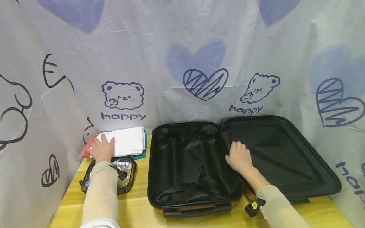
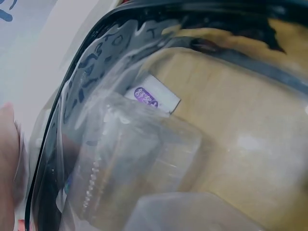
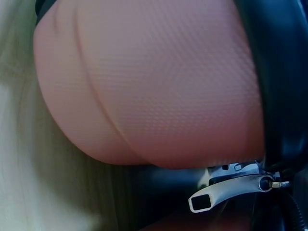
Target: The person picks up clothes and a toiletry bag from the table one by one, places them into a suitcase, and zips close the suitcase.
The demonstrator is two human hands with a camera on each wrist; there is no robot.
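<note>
My left hand (image 1: 103,148) lies palm down with spread fingers on a stack of folded clothes (image 1: 129,144), white on top with red and teal below. Below that wrist is a clear, black-edged zip pouch (image 1: 131,177); the left wrist view shows a transparent packet (image 2: 130,159) and a small label with purple print (image 2: 147,97) inside it. Side by side, the two halves of a black-lined suitcase (image 1: 188,158) lie spread apart. My right hand (image 1: 240,158) rests over the seam between them, fingers extended. A metal zipper pull (image 3: 226,191) hangs beside the orange-pink shell (image 3: 159,86) in the right wrist view.
Everything lies on a yellow wooden table (image 1: 137,209). A printed cloth curtain (image 1: 159,63) with hearts and bears stands behind and at both sides. The suitcase's carry handle (image 1: 196,210) faces the near edge, and its lid half (image 1: 285,158) reaches the right curtain.
</note>
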